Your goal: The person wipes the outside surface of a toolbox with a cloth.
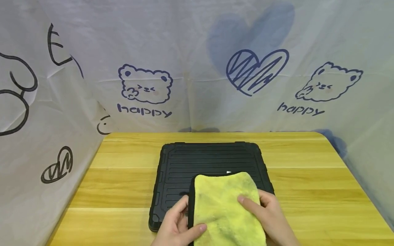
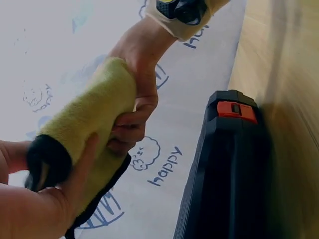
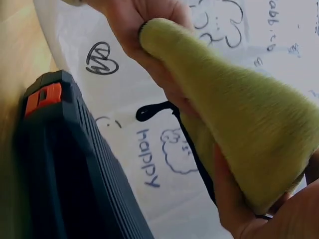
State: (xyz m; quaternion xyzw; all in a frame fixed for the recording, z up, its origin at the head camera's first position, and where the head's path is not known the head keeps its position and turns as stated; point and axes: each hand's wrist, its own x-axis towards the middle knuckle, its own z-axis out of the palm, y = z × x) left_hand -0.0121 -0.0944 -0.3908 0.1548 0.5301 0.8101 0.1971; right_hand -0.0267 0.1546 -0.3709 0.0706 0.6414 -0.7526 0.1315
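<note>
A yellow cloth (image 1: 227, 208) with a black edge is held up by both hands over the front part of a black ribbed case (image 1: 212, 157). My left hand (image 1: 178, 225) grips its left side, thumb on the yellow face and fingers behind. The right hand (image 1: 271, 212) grips the right side the same way, thumb pressed on top. In the left wrist view the cloth (image 2: 94, 104) appears folded over, curving between the hands. A black loop (image 3: 149, 110) sticks out from the cloth's edge in the right wrist view. Grey smudges mark the yellow face.
The case lies closed on a wood-grain table (image 1: 307, 177), an orange-red latch (image 2: 237, 110) on its side and another latch (image 3: 44, 98) in the right wrist view. White sheets (image 1: 197, 41) printed with bears and hearts hang behind the table and at both sides.
</note>
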